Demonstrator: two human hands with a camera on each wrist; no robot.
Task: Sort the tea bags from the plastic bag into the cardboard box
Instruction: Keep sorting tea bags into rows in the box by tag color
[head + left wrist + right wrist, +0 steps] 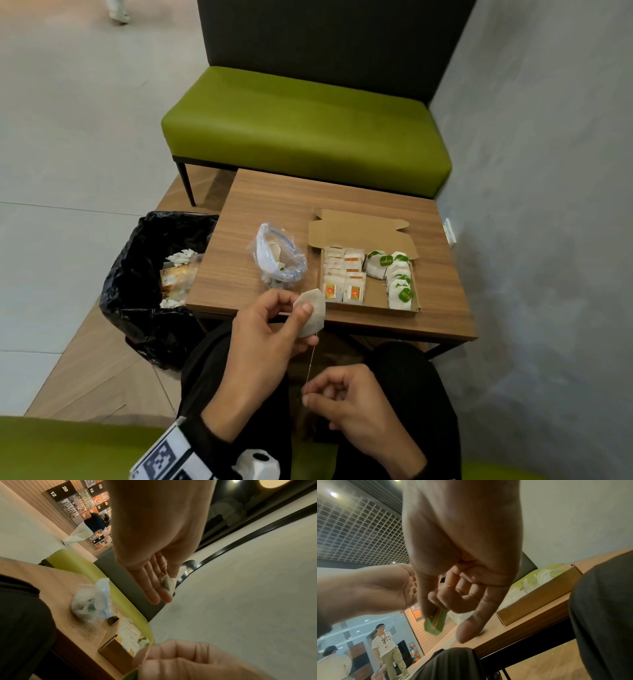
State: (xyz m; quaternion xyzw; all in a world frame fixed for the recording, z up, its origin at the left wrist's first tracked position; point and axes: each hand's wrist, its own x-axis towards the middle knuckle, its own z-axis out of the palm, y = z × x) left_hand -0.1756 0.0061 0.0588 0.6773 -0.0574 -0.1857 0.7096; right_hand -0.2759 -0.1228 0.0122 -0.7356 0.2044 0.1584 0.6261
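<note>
While held over the lap: tea bag [311, 317] pinched in left hand [265, 346]
Right hand [346, 399]: pinching green tag [435, 622], likely straightening string [311, 365]
Cardboard box [371, 301]: on worktop [274, 202], green row at right

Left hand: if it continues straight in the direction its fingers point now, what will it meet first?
Probably the plastic bag on the table; the left hand, holding a tea bag, points toward it, but depth is unclear.
</note>
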